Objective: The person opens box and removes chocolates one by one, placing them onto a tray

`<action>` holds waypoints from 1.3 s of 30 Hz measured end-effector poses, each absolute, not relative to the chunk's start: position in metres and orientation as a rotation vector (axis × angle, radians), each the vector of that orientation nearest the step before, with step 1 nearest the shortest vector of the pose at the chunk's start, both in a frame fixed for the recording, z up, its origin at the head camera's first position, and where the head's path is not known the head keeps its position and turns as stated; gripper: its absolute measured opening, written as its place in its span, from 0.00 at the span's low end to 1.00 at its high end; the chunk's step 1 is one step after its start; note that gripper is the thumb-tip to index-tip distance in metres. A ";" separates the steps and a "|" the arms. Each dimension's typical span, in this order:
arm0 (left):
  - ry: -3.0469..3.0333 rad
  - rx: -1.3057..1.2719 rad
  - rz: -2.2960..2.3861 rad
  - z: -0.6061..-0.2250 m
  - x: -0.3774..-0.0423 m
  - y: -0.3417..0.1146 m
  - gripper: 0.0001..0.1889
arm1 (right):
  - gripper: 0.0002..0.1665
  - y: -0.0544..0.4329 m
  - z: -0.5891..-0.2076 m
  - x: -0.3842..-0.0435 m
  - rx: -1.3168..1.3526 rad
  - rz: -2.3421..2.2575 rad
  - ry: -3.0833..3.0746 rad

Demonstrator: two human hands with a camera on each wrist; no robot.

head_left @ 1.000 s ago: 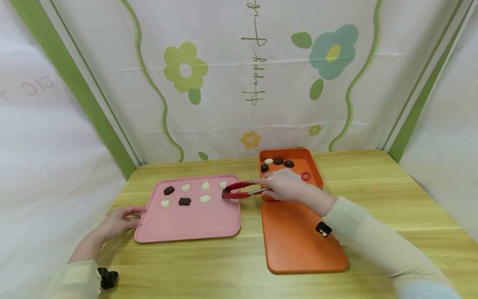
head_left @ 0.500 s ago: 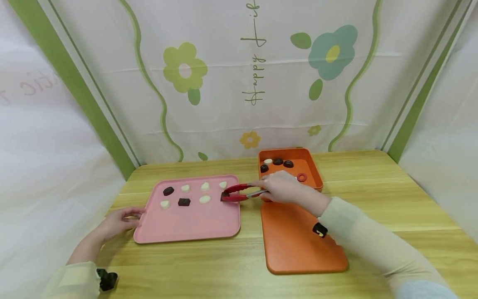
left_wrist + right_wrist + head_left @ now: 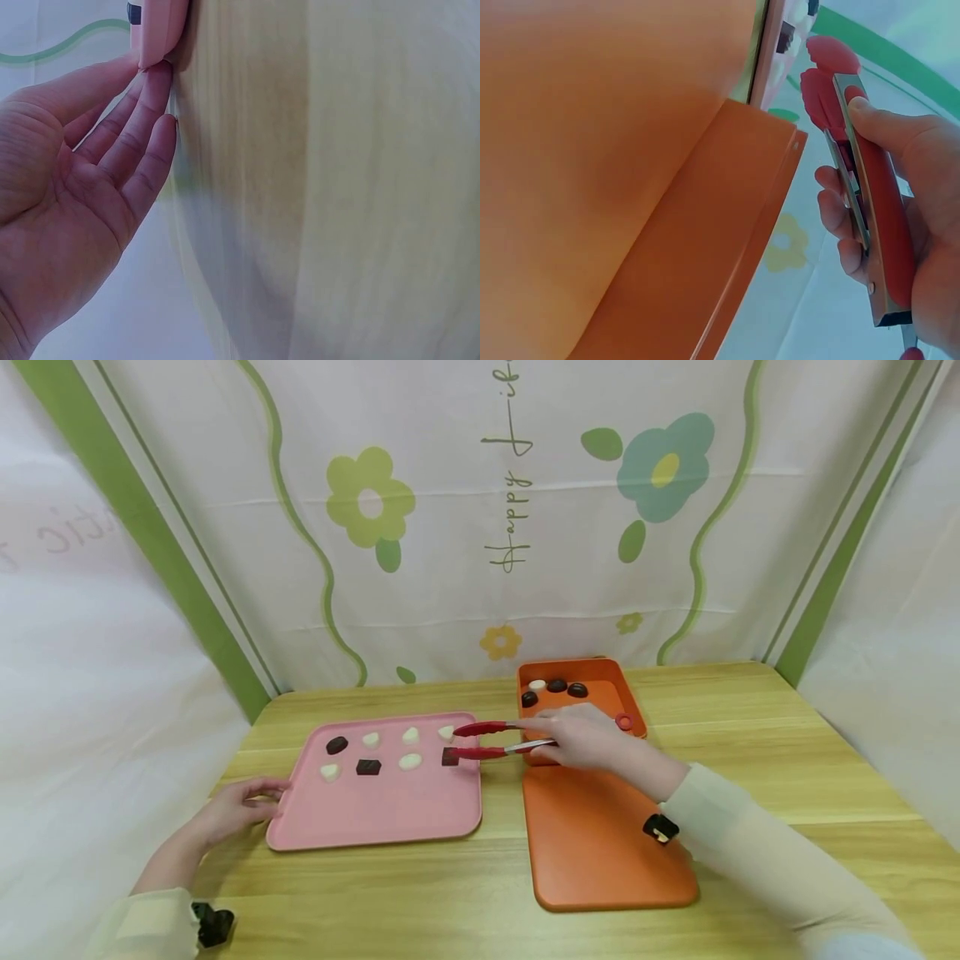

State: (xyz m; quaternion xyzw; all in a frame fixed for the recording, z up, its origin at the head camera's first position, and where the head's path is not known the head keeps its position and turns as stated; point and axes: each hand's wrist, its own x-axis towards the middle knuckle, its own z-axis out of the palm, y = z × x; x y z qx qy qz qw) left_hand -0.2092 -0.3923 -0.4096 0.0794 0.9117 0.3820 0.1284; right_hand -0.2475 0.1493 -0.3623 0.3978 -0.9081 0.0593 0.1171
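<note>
Fingers point(image 3: 834, 214) of the right hand point(image 3: 588, 737) grip red-tipped tongs point(image 3: 887, 217) over a pink tray point(image 3: 375, 817) that the left hand point(image 3: 238, 804) pinches.

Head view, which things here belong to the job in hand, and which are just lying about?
Seem part of the job:
red tongs, held in the right hand
pink tray, touched by the left hand
dark and white pieces on it
orange box, holding similar pieces

Seem just about:
flat orange panel before the box
printed curtain behind
</note>
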 end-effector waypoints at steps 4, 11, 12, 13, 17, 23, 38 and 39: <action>2.652 0.229 1.115 -0.411 -0.209 -0.393 0.25 | 0.28 0.165 -0.363 -0.241 1.131 0.174 -2.648; 2.657 0.240 1.110 -0.411 -0.207 -0.395 0.26 | 0.32 0.189 -0.359 -0.230 1.017 0.281 -2.676; 2.656 0.238 1.110 -0.411 -0.207 -0.396 0.26 | 0.33 0.192 -0.358 -0.229 0.999 0.295 -2.685; 2.656 0.228 1.109 -0.412 -0.207 -0.396 0.26 | 0.34 0.194 -0.357 -0.228 0.981 0.297 -2.694; 2.647 0.211 1.127 -0.415 -0.207 -0.396 0.27 | 0.36 0.206 -0.352 -0.224 0.941 0.300 -2.718; 2.635 0.220 1.155 -0.415 -0.206 -0.396 0.27 | 0.35 0.224 -0.346 -0.220 0.877 0.279 -2.740; 2.637 0.236 1.155 -0.414 -0.209 -0.394 0.26 | 0.32 0.268 -0.332 -0.223 0.773 0.174 -2.715; 2.636 0.239 1.154 -0.414 -0.209 -0.394 0.26 | 0.32 0.271 -0.331 -0.223 0.763 0.164 -2.718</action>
